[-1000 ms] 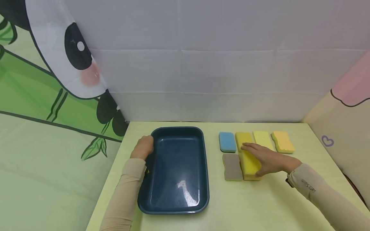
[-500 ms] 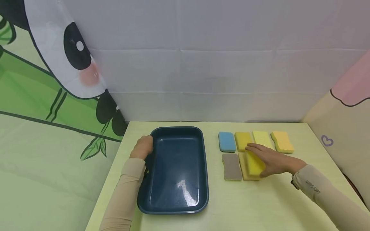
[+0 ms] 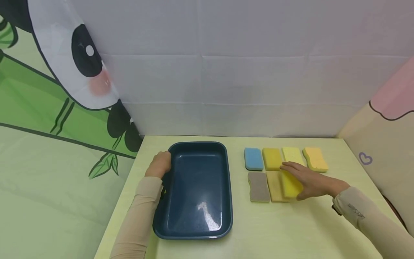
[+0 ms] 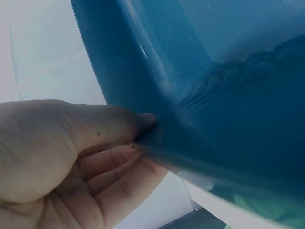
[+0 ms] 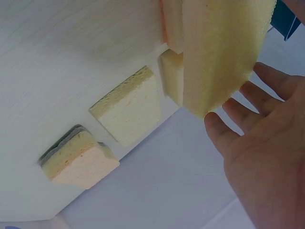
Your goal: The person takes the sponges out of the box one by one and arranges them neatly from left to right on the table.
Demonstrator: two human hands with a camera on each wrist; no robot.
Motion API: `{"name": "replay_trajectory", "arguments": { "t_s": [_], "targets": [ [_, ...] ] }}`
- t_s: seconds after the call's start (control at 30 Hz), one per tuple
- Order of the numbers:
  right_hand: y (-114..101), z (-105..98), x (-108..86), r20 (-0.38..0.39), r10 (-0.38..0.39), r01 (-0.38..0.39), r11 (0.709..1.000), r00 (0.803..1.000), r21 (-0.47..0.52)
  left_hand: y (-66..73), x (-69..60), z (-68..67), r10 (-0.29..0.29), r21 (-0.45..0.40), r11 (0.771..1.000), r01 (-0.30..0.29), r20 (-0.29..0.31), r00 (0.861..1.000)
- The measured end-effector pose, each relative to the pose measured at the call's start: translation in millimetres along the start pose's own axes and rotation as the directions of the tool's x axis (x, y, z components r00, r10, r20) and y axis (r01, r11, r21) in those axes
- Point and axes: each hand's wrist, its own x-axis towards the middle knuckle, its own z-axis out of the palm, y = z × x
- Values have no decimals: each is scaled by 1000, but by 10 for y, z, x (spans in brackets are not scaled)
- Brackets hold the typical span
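Observation:
At the left, my left hand (image 3: 159, 165) grips the left rim of a dark blue rectangular tray (image 3: 229, 201). In the left wrist view its thumb presses on the inside of the tray wall (image 4: 114, 81), and the other fingers lie under the rim. My right hand (image 3: 315, 181) holds a thick bright yellow sponge (image 3: 291, 185) between thumb and fingertips. That sponge covers the right edge of a flat tan sponge (image 3: 275, 185). Fingertips meet the edge of the held sponge (image 5: 228, 52) in the right wrist view; the thumb is mostly out of sight there.
A grey sponge (image 3: 259, 187) lies left of the tan one. Behind them, in a row, are a blue sponge (image 3: 253, 159), a dark yellow sponge (image 3: 271, 159), a pale yellow sponge (image 3: 293, 155) and an orange-yellow wavy sponge (image 3: 316, 159). A cloth wall (image 3: 226, 90) backs the table.
My right hand has drawn the yellow sponge to the right, uncovering the tan sponge that was beneath it. The left hand and the tray have hardly moved.

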Motion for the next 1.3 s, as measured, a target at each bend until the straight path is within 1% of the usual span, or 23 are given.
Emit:
{"name": "replay_trajectory", "arguments": {
  "t_s": [0.23,0.47,0.57,0.77,0.9,1.07,1.3],
  "targets": [
    [38,13,-65,-3,8,-8,1000,1000,-3,0,-5,-1,-6,2,1000,6,-7,1000],
    [111,44,-130,-12,14,-15,999,1000,-51,-6,0,12,-6,5,1000,6,2,1000],
    [140,59,-158,-20,19,-20,998,1000,-54,-15,8,21,-5,6,1000,5,3,1000],
    [186,95,-204,-27,23,-24,999,999,-26,-31,29,26,-1,6,1000,1,9,1000],
    [201,122,-240,-25,25,-25,1000,999,6,-32,14,11,4,5,1000,-4,8,1000],
    [261,176,-262,-16,8,-8,1000,1000,16,-44,-3,-4,-1,6,1000,1,5,1000],
    [344,255,-296,-32,-22,21,1000,999,-15,-36,7,6,4,13,1000,-4,15,1000]
  ]
}}
